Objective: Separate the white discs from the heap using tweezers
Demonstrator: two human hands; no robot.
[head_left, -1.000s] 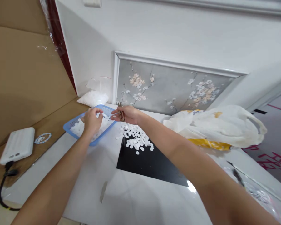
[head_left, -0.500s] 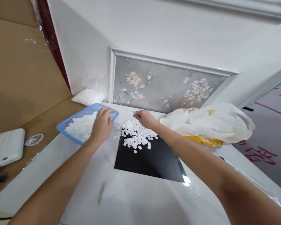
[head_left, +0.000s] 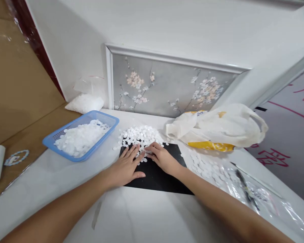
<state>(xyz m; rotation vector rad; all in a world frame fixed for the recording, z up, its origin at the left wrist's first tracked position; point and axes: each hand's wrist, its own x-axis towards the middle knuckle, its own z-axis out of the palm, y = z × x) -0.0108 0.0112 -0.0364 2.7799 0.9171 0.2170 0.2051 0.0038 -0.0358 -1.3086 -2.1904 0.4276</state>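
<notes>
White round discs (head_left: 143, 133) lie heaped over the far edge of a black sheet (head_left: 157, 177) on the white table. My left hand (head_left: 128, 165) rests flat on the sheet's left part, fingers spread, fingertips at the near side of the heap. Right beside it, my right hand (head_left: 162, 158) is closed in a pinch, its fingertips low among the discs. A sliver of the slim metal tweezers shows between those fingers; most of the tool is hidden. More discs fill a blue plastic basket (head_left: 110, 131) to the left.
Behind the basket leans a clear bag (head_left: 84, 103) of white pieces. A white and yellow plastic bag (head_left: 218, 126) lies at the back right. Discs, clear wrappers and a black pen-like tool (head_left: 245, 189) lie right. A bead bracelet (head_left: 17, 158) sits on cardboard at left.
My left hand has left the basket's edge and come down onto the black sheet. My right hand has moved nearer, from behind the heap to its front. The view has shifted slightly right.
</notes>
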